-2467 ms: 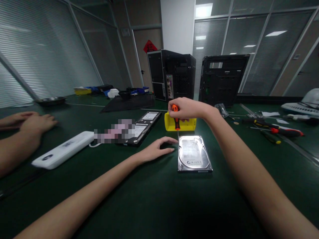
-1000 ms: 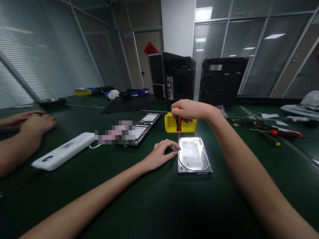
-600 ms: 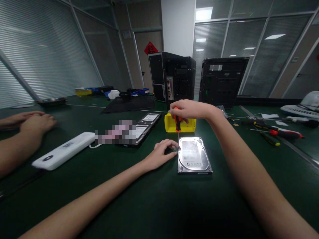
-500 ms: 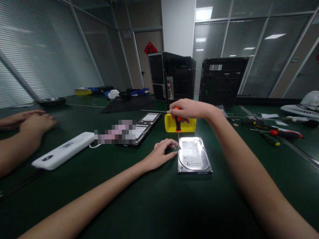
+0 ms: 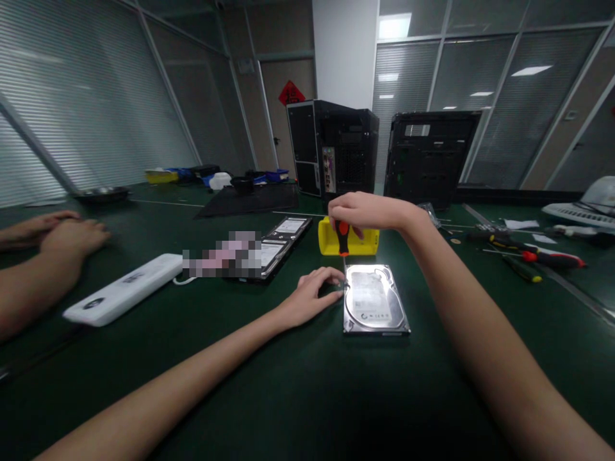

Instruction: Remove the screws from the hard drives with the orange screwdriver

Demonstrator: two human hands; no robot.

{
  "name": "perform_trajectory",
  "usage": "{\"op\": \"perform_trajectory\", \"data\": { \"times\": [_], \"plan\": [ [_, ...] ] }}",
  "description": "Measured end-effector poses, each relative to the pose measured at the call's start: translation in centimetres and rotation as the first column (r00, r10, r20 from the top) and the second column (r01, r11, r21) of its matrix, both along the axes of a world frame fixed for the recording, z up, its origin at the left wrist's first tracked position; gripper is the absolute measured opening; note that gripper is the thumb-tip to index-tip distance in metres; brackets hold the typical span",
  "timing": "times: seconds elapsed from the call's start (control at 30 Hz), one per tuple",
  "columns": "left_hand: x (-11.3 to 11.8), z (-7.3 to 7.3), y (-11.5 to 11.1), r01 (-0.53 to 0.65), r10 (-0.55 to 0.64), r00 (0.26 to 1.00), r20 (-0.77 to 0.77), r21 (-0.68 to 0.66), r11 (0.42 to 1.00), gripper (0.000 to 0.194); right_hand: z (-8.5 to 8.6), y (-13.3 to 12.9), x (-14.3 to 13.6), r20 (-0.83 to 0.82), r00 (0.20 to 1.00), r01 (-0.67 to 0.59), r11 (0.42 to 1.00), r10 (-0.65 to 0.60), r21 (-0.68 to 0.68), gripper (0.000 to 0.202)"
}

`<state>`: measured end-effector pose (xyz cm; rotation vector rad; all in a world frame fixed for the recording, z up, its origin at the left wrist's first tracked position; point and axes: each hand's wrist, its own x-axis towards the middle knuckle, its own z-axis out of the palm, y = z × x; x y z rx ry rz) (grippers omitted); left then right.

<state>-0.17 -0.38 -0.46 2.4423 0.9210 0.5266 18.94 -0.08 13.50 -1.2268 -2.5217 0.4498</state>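
A silver hard drive (image 5: 375,298) lies flat on the dark green table, label side up. My right hand (image 5: 355,210) is closed round the orange and black handle of a screwdriver (image 5: 343,238), which stands upright over the drive. Its thin shaft points down to the drive's far left corner; the tip is too small to make out. On the drive's left edge my left hand (image 5: 317,288) keeps hold with curved fingers and thumb against the side. Just behind the drive is a yellow tray-like piece (image 5: 369,240), partly hidden by my right hand.
More hard drives (image 5: 283,240) lie left of centre, partly under a blurred patch. A white power strip (image 5: 122,288) and another person's hands (image 5: 72,237) are further left. Computer cases (image 5: 348,153) stand behind. Pliers (image 5: 521,269) and other tools lie at right.
My right hand has shifted slightly on the screwdriver's handle, its fingers turned a little. The drive and my left hand stay in place.
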Motion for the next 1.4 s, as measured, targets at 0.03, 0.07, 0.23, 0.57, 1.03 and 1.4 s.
{"op": "perform_trajectory", "data": {
  "times": [0.03,0.07,0.23,0.57,1.03,1.4],
  "plan": [
    [0.0,0.0,0.0,0.002,-0.002,1.000,-0.001,-0.003,1.000,0.027,0.0,0.0,0.0,-0.007,1.000,-0.011,1.000,0.011,-0.004,0.028],
    [0.0,0.0,0.0,0.004,-0.004,1.000,-0.001,-0.006,1.000,0.027,0.0,0.0,0.1,-0.019,1.000,-0.021,1.000,0.021,-0.010,0.026],
    [0.0,-0.1,0.1,0.013,-0.013,1.000,0.010,-0.021,1.000,0.027,-0.1,0.0,0.2,-0.038,0.997,-0.061,0.998,0.061,-0.002,0.024],
    [-0.1,0.1,0.0,0.038,-0.039,0.999,-0.027,-0.005,0.999,0.026,0.3,-0.4,0.4,0.016,0.990,-0.138,0.987,0.137,0.083,0.027],
    [-0.1,0.1,0.1,0.039,-0.039,0.999,-0.026,-0.010,0.999,0.027,0.7,-1.0,0.2,0.111,0.993,0.029,1.000,-0.028,-0.012,0.026],
    [-0.1,0.1,0.1,0.019,-0.020,0.999,-0.045,-0.018,1.000,0.030,0.4,-1.0,-0.3,0.004,0.997,-0.081,0.994,0.082,-0.070,0.044]
  ]
}}
